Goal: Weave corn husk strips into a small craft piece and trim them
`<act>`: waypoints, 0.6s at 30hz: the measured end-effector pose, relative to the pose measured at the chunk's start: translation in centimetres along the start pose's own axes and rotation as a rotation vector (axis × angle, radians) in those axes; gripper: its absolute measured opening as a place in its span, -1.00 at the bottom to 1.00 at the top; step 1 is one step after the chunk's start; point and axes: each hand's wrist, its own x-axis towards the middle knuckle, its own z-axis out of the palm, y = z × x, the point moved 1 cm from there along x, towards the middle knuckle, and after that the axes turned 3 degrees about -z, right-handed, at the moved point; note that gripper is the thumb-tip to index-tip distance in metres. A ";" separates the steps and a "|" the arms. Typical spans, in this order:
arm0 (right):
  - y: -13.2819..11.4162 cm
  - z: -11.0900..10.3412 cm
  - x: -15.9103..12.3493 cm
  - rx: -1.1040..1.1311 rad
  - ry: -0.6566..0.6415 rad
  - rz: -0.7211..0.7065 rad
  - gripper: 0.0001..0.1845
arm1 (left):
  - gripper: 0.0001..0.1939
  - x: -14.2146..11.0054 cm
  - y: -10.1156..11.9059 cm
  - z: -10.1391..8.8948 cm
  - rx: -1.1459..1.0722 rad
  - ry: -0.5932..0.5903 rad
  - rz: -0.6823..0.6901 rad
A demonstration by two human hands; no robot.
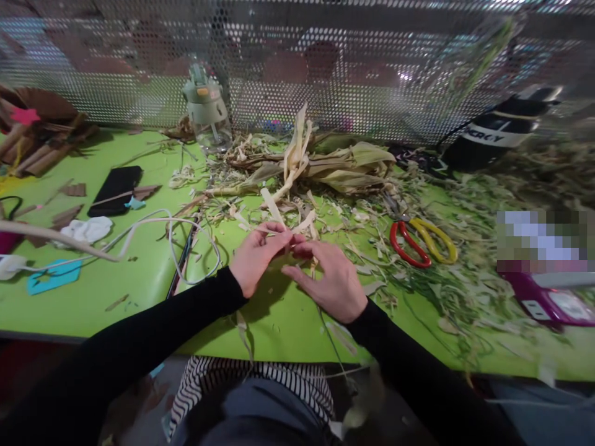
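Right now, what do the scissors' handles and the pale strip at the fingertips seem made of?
Scissors handles: probably plastic or plastic-coated, judging by the smooth, slightly glossy red and yellow. Pale strip: likely dried plant husk; it looks thin and matte, like the dry leaves behind.

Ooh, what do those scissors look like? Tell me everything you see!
The scissors have one red handle loop and one yellow, both smooth like plastic, and grey blades that look like metal. They lie on the green table among plant scraps, to the right of the right hand. The loops point towards the person. No hand touches them.
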 end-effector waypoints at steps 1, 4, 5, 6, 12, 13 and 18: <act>0.0 0.3 0.0 0.079 -0.004 0.061 -0.71 | -0.75 -0.1 0.0 0.2 0.019 -0.003 0.033; 0.0 0.6 0.0 0.379 -0.084 0.187 -0.87 | -0.79 -0.2 0.1 0.3 0.181 -0.013 0.121; 0.0 0.5 0.0 0.441 -0.119 0.207 -0.91 | -0.82 -0.1 0.2 0.2 0.258 -0.013 0.158; 0.1 0.3 0.0 0.449 -0.140 0.208 -0.92 | -0.84 0.0 0.4 0.0 0.344 -0.011 0.198; 0.3 -1.7 0.2 -0.128 0.078 -0.116 -0.92 | -0.92 0.5 0.9 -1.1 0.713 -0.122 0.146; 0.4 -1.9 0.3 -0.151 0.110 -0.134 -0.92 | -0.93 0.5 1.0 -1.1 0.680 -0.172 0.082; 0.8 -2.1 0.2 0.140 0.066 0.045 -0.92 | -0.90 0.2 1.2 -0.6 0.440 -0.283 -0.149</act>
